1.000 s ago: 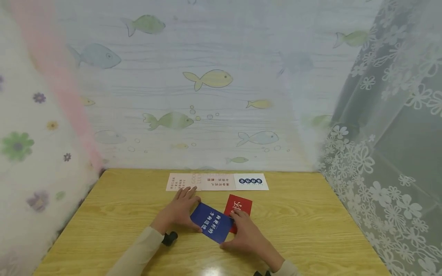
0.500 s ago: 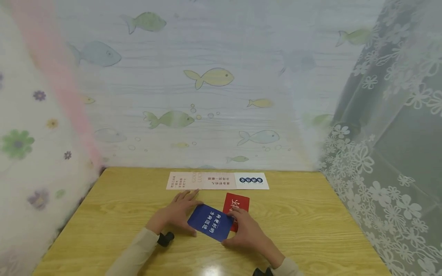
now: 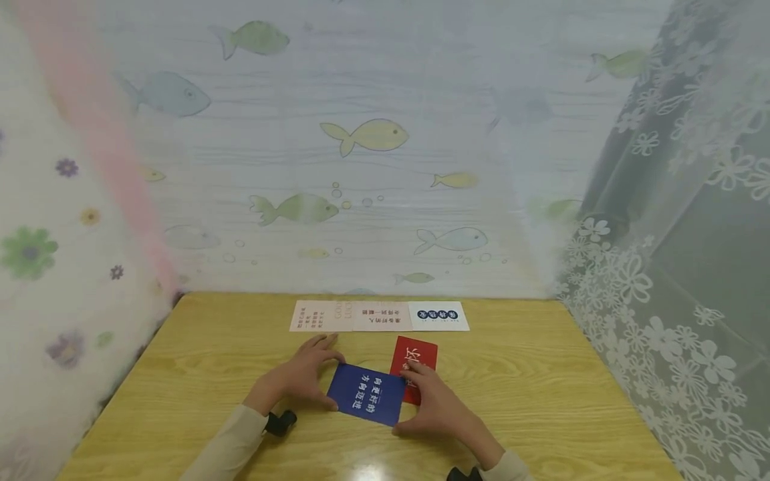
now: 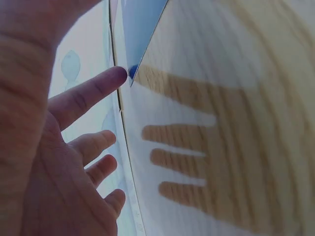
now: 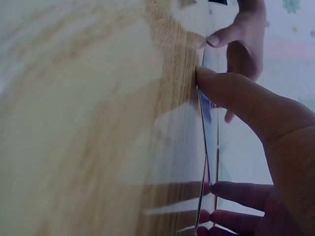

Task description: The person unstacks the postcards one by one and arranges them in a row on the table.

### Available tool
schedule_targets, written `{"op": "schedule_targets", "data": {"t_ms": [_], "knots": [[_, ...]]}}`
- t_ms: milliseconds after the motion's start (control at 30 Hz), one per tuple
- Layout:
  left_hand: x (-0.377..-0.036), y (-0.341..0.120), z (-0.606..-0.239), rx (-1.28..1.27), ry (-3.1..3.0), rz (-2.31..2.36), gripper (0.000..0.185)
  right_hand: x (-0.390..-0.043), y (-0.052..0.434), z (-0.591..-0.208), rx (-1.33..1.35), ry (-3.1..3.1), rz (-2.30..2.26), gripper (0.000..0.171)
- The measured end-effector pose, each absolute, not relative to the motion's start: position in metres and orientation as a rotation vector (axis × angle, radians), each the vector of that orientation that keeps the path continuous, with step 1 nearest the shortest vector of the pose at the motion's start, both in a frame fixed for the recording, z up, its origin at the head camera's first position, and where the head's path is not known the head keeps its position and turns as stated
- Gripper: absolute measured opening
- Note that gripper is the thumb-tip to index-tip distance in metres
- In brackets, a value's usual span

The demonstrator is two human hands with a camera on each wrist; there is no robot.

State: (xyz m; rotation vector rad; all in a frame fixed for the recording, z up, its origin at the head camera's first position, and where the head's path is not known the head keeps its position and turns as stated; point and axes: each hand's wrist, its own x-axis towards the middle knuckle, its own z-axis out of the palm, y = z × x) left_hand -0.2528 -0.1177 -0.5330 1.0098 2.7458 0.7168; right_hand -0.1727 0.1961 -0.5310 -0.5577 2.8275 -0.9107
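Head, blue card point(image 3: 365, 394): over table point(image 3: 174, 381), right end partly covering red card point(image 3: 416, 349).
Left hand point(image 3: 301, 375): gripping its left corners.
Right hand point(image 3: 438, 406): gripping its right corners.
Left wrist, forefinger point(image 4: 93, 88): at card corner.
Right wrist, thumb point(image 5: 221, 88): at card edge.

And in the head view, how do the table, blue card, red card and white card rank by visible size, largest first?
1. Table
2. Blue card
Unranked: red card and white card; their visible areas look alike, the red one partly hidden by the right hand.
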Motion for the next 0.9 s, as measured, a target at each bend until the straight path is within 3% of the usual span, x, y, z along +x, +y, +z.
{"op": "schedule_targets", "data": {"t_ms": [900], "knots": [[-0.244, -0.121, -0.535, 1.061, 2.723, 0.87, 0.07, -0.184, 0.189, -0.527, -0.575, 2.834, -0.836, 0.101]]}}
